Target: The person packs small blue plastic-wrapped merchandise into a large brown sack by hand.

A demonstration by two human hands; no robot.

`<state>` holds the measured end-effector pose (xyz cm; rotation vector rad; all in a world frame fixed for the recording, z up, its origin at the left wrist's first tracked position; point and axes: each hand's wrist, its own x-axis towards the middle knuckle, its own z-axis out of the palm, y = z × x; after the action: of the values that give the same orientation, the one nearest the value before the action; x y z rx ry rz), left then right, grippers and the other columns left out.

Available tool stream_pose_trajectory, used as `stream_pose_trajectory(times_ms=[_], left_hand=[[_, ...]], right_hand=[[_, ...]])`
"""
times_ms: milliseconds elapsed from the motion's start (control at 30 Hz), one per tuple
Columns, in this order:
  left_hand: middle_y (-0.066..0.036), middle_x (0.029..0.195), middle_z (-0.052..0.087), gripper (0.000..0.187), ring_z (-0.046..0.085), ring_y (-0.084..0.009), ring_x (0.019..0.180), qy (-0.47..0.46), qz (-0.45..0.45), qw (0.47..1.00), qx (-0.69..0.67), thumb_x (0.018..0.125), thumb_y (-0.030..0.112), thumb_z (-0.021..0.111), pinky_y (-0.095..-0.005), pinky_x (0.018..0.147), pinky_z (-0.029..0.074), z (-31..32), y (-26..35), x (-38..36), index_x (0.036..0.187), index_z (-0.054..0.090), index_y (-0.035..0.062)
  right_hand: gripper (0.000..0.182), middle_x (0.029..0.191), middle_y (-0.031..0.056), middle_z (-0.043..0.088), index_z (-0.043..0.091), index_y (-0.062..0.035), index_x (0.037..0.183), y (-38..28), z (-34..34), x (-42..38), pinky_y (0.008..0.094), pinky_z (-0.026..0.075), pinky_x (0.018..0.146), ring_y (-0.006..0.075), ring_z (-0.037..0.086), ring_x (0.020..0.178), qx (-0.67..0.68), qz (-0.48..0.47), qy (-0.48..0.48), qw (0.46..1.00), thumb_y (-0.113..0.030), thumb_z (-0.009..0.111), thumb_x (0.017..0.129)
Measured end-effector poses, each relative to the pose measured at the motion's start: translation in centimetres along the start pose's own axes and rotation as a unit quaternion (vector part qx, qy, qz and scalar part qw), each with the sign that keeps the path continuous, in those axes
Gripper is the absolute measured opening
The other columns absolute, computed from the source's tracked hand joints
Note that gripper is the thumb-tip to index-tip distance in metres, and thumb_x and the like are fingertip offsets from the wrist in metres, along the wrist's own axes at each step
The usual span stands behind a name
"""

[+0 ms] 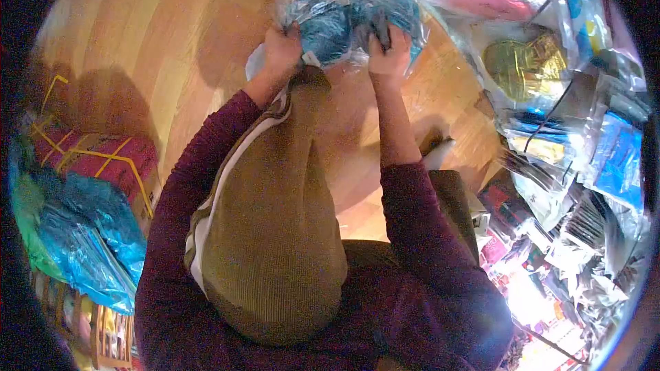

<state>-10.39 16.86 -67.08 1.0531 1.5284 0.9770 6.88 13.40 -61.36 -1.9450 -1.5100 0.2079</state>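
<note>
A clear plastic bag with teal contents is stretched between my two hands above the wooden floor. My left hand grips its near left edge with the fingers closed. On the other side, my right hand is closed on the bag's right part, its fingertips dark and blurred among the plastic folds. What the teal contents are, I cannot make out. A small white tag-like piece shows at the bag's near edge, beside my left hand.
Many plastic-wrapped packets lie along the right, among them a gold item and a blue packet. At left are a magenta bundle with yellow straps and a blue plastic bag. My bent knee rises between my arms.
</note>
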Motion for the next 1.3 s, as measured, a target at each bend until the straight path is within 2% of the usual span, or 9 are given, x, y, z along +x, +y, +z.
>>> stream_pose_trajectory(times_ms=[100,233,467,567,633,800,967,1100,1300], left_hand=[[-0.023,0.076,0.06,0.019,0.059,-0.0286,0.071,0.014,-0.062,0.995,0.083,0.08,0.011,0.052,-0.037,0.063,0.043,-0.3,1.5,-0.5,0.081,0.055,-0.0076],[-0.024,0.068,0.058,0.022,0.058,-0.0303,0.065,0.017,-0.051,0.997,0.06,0.079,0.013,0.054,-0.0391,0.059,0.042,-1.0,1.4,-0.6,0.076,0.054,-0.0087],[-0.023,0.063,0.056,0.025,0.055,-0.0263,0.058,0.036,-0.028,0.995,0.085,0.079,0.015,0.054,-0.0404,0.056,0.04,-0.5,-2.4,0.4,0.074,0.053,-0.0099],[-0.021,0.064,0.057,0.023,0.054,-0.0226,0.058,-0.006,-0.078,0.994,0.081,0.079,0.014,0.054,-0.0391,0.056,0.04,-1.0,-0.5,0.0,0.074,0.054,-0.009],[-0.02,0.064,0.057,0.022,0.053,-0.0206,0.06,-0.011,-0.076,0.992,0.101,0.079,0.013,0.053,-0.0384,0.056,0.04,-1.1,0.8,-0.6,0.074,0.054,-0.0086],[-0.018,0.067,0.057,0.019,0.052,-0.017,0.065,0.03,0.021,0.999,-0.001,0.08,0.011,0.053,-0.0371,0.057,0.041,-0.5,0.3,-0.7,0.077,0.054,-0.008],[-0.019,0.07,0.058,0.02,0.053,-0.0205,0.067,0.027,-0.129,0.988,0.081,0.079,0.011,0.053,-0.0369,0.061,0.041,-1.0,1.6,-0.7,0.08,0.053,-0.009],[-0.021,0.072,0.058,0.021,0.054,-0.0241,0.066,0.007,-0.096,0.989,0.112,0.079,0.011,0.054,-0.0376,0.062,0.041,-1.3,-0.7,-0.1,0.08,0.053,-0.0093],[-0.023,0.077,0.059,0.02,0.057,-0.0288,0.069,-0.001,-0.125,0.988,0.085,0.079,0.011,0.053,-0.0382,0.064,0.042,-1.2,0.8,-0.6,0.082,0.054,-0.0094]], right_hand=[[0.03,0.091,0.0186,0.051,0.055,-0.0044,0.094,0.8,2.6,1.1,0.0409,0.04,0.075,0.0359,0.048,0.088,-0.027,-0.102,-0.013,0.994,-0.008,0.06,0.065],[0.036,0.093,0.0185,0.049,0.054,-0.0091,0.099,5.1,4.1,0.0,0.0414,0.04,0.078,0.0372,0.046,0.091,-0.14,-0.101,-0.146,0.974,-0.005,0.059,0.063],[0.026,0.085,0.0168,0.052,0.057,-0.0078,0.091,11.7,-2.6,-1.2,0.0395,0.042,0.073,0.0343,0.048,0.089,-0.173,0.036,-0.112,0.978,-0.008,0.059,0.065],[0.028,0.081,0.0171,0.055,0.058,-0.0054,0.09,11.7,-4.4,-1.4,0.0399,0.042,0.074,0.0339,0.05,0.085,-0.176,0.171,-0.082,0.966,-0.011,0.062,0.063],[0.032,0.082,0.018,0.055,0.058,-0.0031,0.092,10.5,-3.8,-1.5,0.0415,0.042,0.074,0.0345,0.052,0.08,-0.104,0.084,0.022,0.991,-0.013,0.062,0.062],[0.035,0.091,0.0195,0.054,0.056,-0.0039,0.097,2.9,2.9,1.8,0.0412,0.039,0.081,0.0346,0.049,0.089,-0.071,-0.115,0.008,0.991,-0.009,0.06,0.063],[0.038,0.097,0.0169,0.056,0.057,-0.0082,0.099,6.6,7.5,3.5,0.0403,0.038,0.084,0.0335,0.047,0.096,-0.146,-0.128,-0.09,0.977,-0.009,0.058,0.062],[0.033,0.09,0.0163,0.059,0.058,-0.0091,0.097,11.6,3.5,5.0,0.0403,0.042,0.078,0.0341,0.053,0.087,-0.218,-0.099,-0.116,0.964,-0.014,0.058,0.064],[0.031,0.089,0.0164,0.059,0.059,-0.0068,0.097,10.3,-3.3,3.8,0.0426,0.043,0.075,0.0354,0.056,0.078,-0.219,0.194,-0.073,0.954,-0.011,0.059,0.066]])
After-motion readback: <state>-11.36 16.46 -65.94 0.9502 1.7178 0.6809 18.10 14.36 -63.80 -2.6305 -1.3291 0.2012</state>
